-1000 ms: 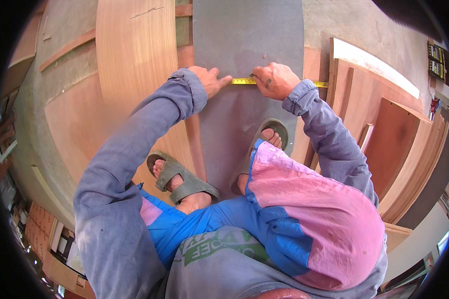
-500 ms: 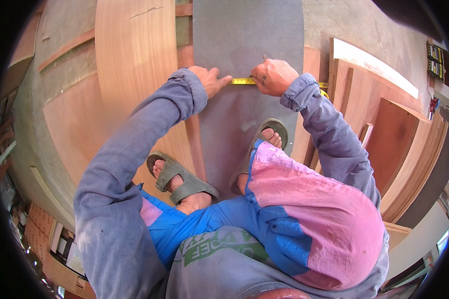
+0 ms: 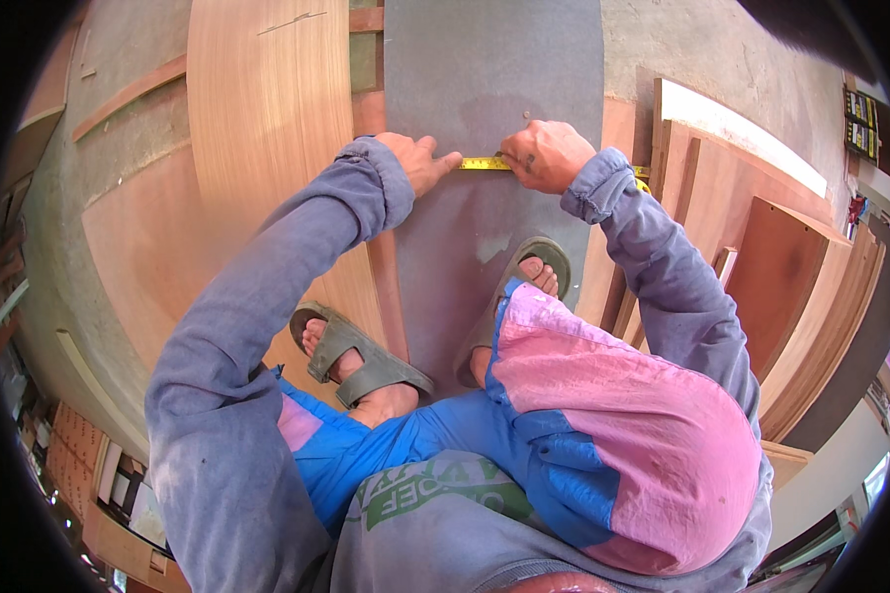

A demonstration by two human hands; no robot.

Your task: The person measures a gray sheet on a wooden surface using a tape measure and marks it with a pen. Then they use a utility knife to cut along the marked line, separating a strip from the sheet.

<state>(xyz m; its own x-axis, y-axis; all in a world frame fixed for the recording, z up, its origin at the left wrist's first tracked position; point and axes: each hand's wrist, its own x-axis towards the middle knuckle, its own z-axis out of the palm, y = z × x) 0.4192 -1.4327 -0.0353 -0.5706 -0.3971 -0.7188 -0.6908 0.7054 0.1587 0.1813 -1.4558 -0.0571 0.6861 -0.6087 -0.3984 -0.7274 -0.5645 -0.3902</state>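
A yellow tape measure (image 3: 483, 164) has its blade stretched crosswise over a long grey board (image 3: 492, 69). My left hand (image 3: 417, 164) pinches the blade's left end near the board's left edge. Farther right, my right hand (image 3: 548, 156) is closed over the blade, knuckles up. Something small and dark shows by its fingertips, too small to name. The blade comes out again beyond my right sleeve, where a bit of yellow shows; the rest there is hidden by the cuff. Both hands are low over the board's surface.
My sandalled feet (image 3: 358, 358) stand on the boards. A wood-grained panel (image 3: 267, 99) lies left of the grey board, over reddish sheets (image 3: 143, 247). Stacked panels and a box-like wooden piece (image 3: 783, 272) are at the right. A narrow wooden strip (image 3: 129, 97) lies far left.
Hardly anything differs. My right hand has shifted very slightly right and nearer along the blade; my left hand stays at the blade's end.
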